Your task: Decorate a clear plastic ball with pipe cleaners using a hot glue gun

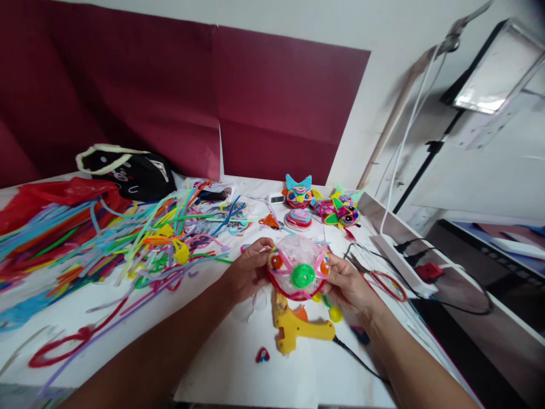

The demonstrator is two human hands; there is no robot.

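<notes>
Between my two hands I hold up a clear plastic bowl (298, 250) decorated like an animal face, with orange eyes, pink strips and a green round nose. My left hand (251, 270) is closed on its left rim, and my right hand (347, 281) grips the right side by the other eye. Below the bowl, a yellow hot glue gun (302, 329) lies on the white table, its black cord running off to the right. A small red and blue piece (263, 355) lies near the glue gun. Yellow discs (335, 314) lie under my right hand.
Many coloured pipe cleaners (157, 227) spread over the table's left half. At the back stand a finished-looking animal head (298, 192) and a colourful mask-like piece (338, 210). Orange-handled scissors (385, 284) lie right, beside a power strip (404, 264). A black bag (131, 173) rests against the wall.
</notes>
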